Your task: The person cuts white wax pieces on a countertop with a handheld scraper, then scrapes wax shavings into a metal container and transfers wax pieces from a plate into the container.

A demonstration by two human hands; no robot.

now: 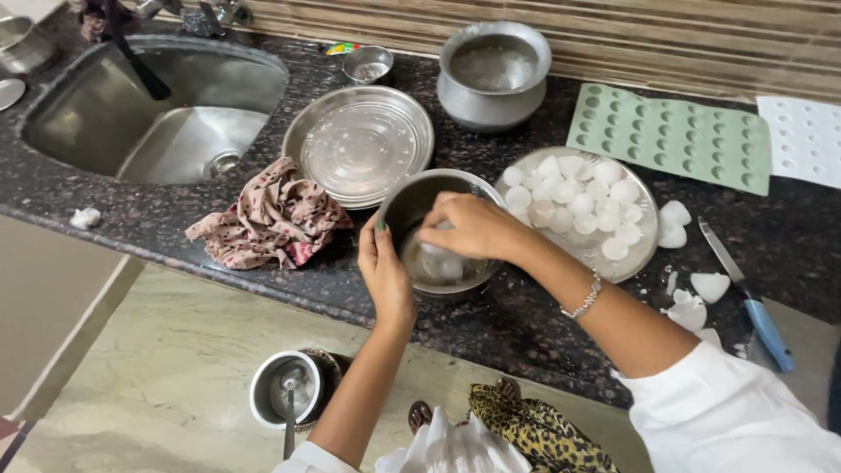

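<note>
A steel bowl [405,203] stands near the front edge of the dark granite counter. My left hand [384,273] grips its near rim. Reaching into the bowl, my right hand [469,228] has its fingers closed on something white inside, mostly hidden by the hand. Just right of the bowl, a steel plate [646,250] holds several white rounded ice pieces [574,197]. A few more white pieces [674,229] lie loose on the counter beside the plate.
An empty steel plate [359,140], a crumpled patterned cloth [267,223], a sink [149,114], a steel pot [492,74], a small cup [368,64], a green mould tray [670,136], a white tray [804,138] and a blue-handled knife [749,298]. A pot with ladle [285,390] sits on the floor.
</note>
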